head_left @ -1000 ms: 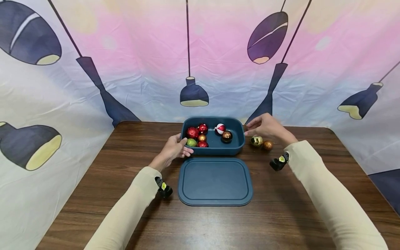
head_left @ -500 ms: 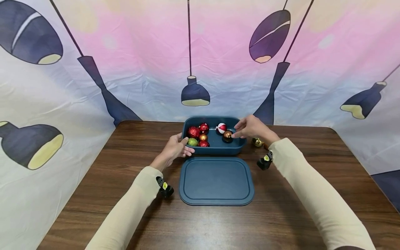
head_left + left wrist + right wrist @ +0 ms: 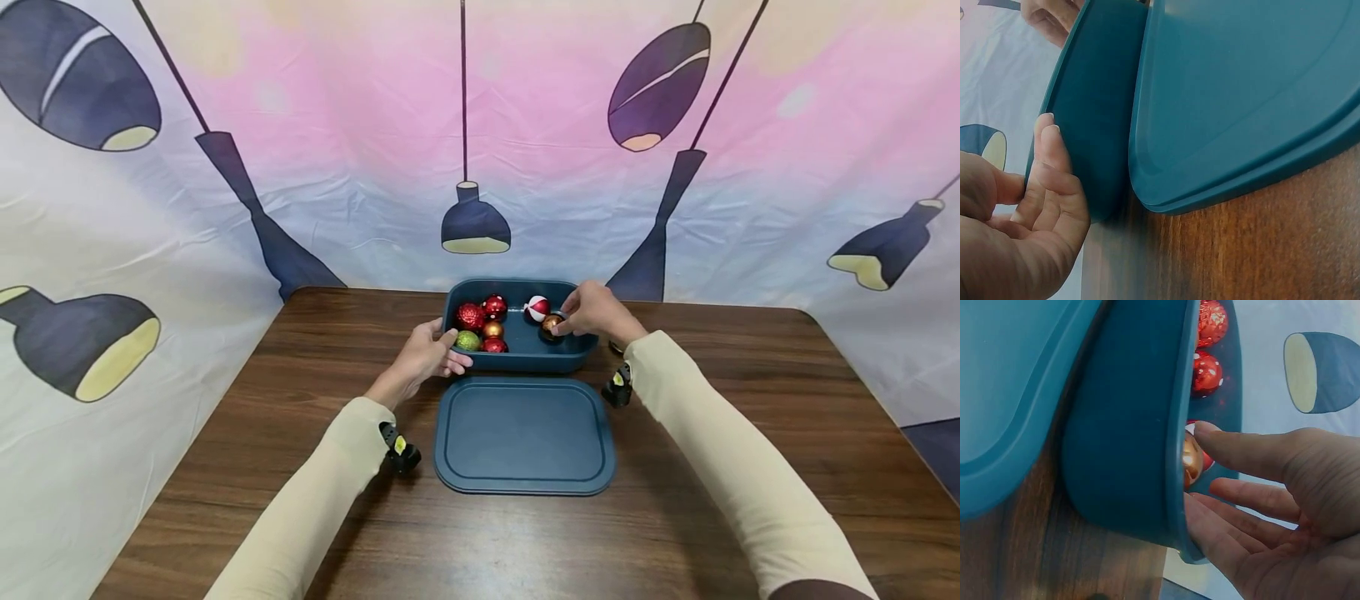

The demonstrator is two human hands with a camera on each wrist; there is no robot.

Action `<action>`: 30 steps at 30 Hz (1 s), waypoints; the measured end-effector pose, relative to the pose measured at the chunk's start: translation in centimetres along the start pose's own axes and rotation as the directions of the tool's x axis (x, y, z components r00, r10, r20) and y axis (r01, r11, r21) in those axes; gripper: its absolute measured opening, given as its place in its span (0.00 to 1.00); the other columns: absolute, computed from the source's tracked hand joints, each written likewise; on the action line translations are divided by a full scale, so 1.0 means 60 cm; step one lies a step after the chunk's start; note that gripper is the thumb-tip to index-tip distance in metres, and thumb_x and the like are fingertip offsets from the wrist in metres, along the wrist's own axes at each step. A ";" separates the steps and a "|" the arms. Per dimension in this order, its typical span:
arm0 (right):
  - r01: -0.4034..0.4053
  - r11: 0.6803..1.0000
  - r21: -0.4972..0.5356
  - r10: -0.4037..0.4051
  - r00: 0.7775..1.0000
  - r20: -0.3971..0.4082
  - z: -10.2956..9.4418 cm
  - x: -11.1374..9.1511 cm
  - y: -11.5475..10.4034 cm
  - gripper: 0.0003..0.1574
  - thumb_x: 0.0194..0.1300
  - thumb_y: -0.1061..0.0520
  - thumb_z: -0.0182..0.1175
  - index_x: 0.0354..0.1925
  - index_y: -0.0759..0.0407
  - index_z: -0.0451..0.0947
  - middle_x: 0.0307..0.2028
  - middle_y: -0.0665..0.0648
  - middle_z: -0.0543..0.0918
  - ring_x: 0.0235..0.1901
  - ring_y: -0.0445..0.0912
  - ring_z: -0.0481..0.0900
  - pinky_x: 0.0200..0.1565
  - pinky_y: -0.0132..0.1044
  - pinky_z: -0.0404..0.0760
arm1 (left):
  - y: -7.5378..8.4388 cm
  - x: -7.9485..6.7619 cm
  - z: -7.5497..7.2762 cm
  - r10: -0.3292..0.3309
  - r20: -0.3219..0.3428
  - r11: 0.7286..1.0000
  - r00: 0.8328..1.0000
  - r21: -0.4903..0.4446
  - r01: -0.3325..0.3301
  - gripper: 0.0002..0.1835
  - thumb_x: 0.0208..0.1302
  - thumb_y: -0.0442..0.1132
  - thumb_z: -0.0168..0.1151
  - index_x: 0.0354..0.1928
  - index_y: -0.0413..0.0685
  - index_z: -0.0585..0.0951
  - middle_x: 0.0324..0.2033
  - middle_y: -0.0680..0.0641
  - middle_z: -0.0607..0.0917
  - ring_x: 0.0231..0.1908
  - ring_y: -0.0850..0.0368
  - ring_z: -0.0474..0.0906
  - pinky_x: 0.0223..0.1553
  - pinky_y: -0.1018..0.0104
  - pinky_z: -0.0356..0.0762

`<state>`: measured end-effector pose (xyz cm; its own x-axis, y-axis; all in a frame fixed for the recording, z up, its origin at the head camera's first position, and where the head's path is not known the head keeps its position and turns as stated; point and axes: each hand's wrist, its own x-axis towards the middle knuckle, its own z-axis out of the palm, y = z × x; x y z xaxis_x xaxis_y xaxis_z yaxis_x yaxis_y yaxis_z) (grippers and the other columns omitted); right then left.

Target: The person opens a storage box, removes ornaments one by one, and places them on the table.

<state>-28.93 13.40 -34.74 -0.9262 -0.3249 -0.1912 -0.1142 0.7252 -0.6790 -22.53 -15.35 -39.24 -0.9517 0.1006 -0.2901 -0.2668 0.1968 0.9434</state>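
Note:
A dark blue rectangular box [image 3: 525,363] stands near the table's back edge, with several Christmas baubles inside. My left hand [image 3: 420,354] holds its left front corner, thumb at the rim and fingers along the outer wall. Over the box's right end reaches my right hand [image 3: 600,312]. Its thumb and fingers are spread around a shiny bronze bauble [image 3: 1191,464]; firm contact cannot be made out. Behind that lies a red-and-white bauble [image 3: 536,308]. Bunched at the left end are red baubles [image 3: 471,317], a green glittery bauble [image 3: 467,341] and a small gold bauble [image 3: 492,331].
The matching blue lid [image 3: 525,436] lies flat on the wooden table [image 3: 315,350], just in front of the box. Beside the box's right end, a gold bauble [image 3: 615,347] is mostly hidden by my right wrist. A printed cloth [image 3: 360,167] hangs behind the table.
My right hand has moved left from beyond the box's right end to the bronze bauble inside. Its wrist now covers most of the baubles on the table. The left hand keeps its hold.

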 end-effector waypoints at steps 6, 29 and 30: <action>-0.028 1.000 -0.005 0.028 1.000 0.002 0.007 0.009 0.002 0.31 0.63 0.62 0.72 0.60 0.76 0.75 0.57 0.74 0.78 0.45 0.61 0.86 0.48 0.48 0.85 | 0.000 0.002 0.001 0.004 0.004 1.000 1.000 0.008 -0.004 0.34 0.83 0.43 0.44 0.82 0.46 0.46 0.30 0.41 0.89 0.24 0.56 0.86 0.27 0.70 0.79; -0.057 0.998 0.008 0.057 0.998 -0.017 0.052 0.031 0.000 0.31 0.60 0.56 0.75 0.57 0.69 0.79 0.54 0.67 0.80 0.42 0.55 0.85 0.48 0.47 0.84 | -0.002 0.002 0.000 0.012 -0.009 1.000 1.000 0.019 -0.012 0.32 0.83 0.43 0.45 0.81 0.45 0.49 0.31 0.41 0.89 0.26 0.55 0.86 0.29 0.70 0.79; -0.053 0.999 0.009 0.054 0.998 -0.021 0.052 0.032 0.000 0.31 0.60 0.56 0.75 0.57 0.69 0.79 0.54 0.67 0.80 0.42 0.54 0.85 0.47 0.46 0.84 | -0.002 0.002 0.000 0.012 -0.010 1.000 1.000 0.018 -0.012 0.32 0.83 0.43 0.45 0.81 0.45 0.49 0.31 0.41 0.89 0.26 0.55 0.87 0.29 0.70 0.79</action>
<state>-29.56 10.88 -37.33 -0.9382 -0.2730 -0.2128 -0.0614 0.7362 -0.6740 -22.60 -15.36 -39.37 -0.9563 0.0935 -0.2771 -0.2526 0.2134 0.9437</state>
